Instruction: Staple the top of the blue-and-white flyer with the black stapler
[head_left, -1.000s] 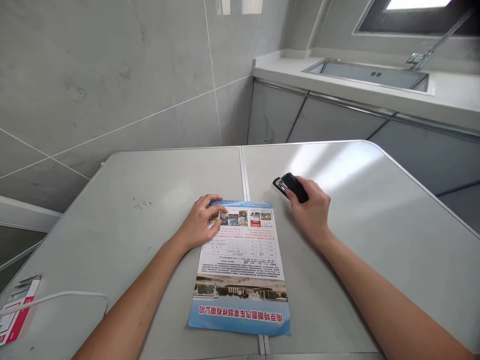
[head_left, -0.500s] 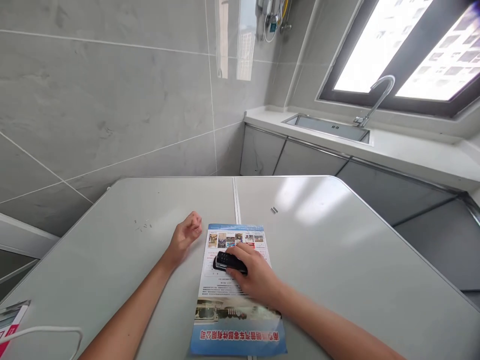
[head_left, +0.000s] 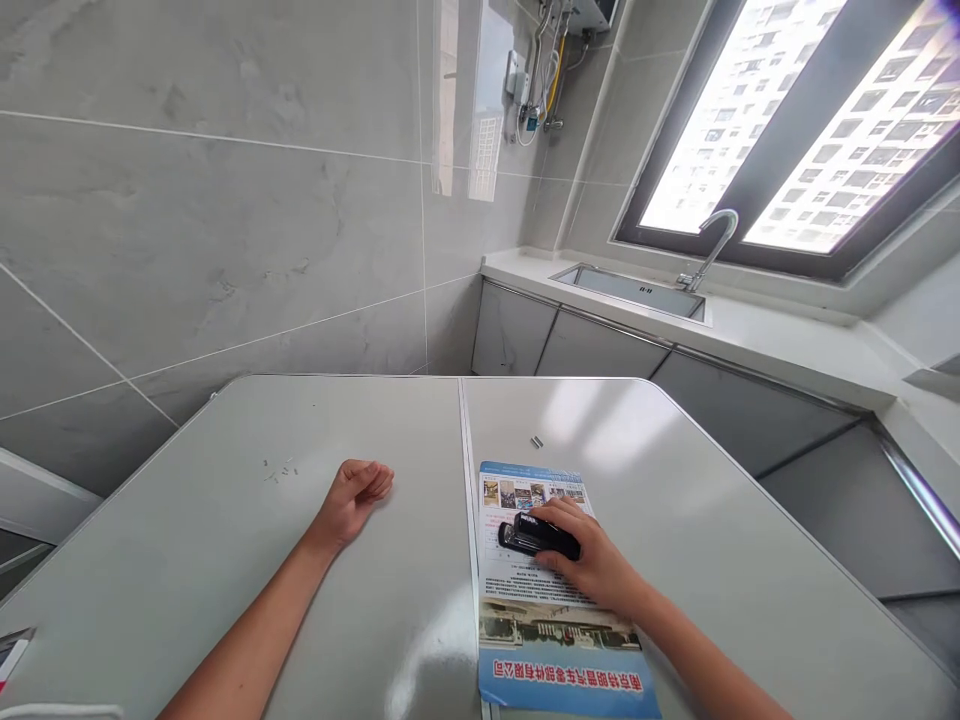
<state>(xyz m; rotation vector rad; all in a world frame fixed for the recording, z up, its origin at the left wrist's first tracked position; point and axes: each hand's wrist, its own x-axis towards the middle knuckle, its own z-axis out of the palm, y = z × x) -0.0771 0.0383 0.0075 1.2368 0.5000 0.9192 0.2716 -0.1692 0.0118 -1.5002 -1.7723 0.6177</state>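
A black stapler (head_left: 540,537) lies on its length over a printed leaflet (head_left: 559,610), with my right hand (head_left: 589,550) wrapped around its rear end. The stapler's nose points left across the leaflet's text. Pictures run along the leaflet's far part, and a blue band with red characters crosses its near end. To the left of the leaflet, my left hand (head_left: 356,498) rests on the table in a loose fist. Its curled fingers hide whatever they may hold. Beyond it at the left, several tiny staples (head_left: 281,469) lie scattered.
Two small staple strips (head_left: 536,442) lie beyond the leaflet on the white table (head_left: 390,430). A seam runs down the table's middle. A white cable (head_left: 64,711) shows at the lower left corner. Behind stand a counter with a sink (head_left: 637,288) and faucet (head_left: 712,245).
The leaflet and the stapler have shifted right with my right hand, away from my left hand. My left hand stays closed, slightly further left in view. The camera has tilted up a little.
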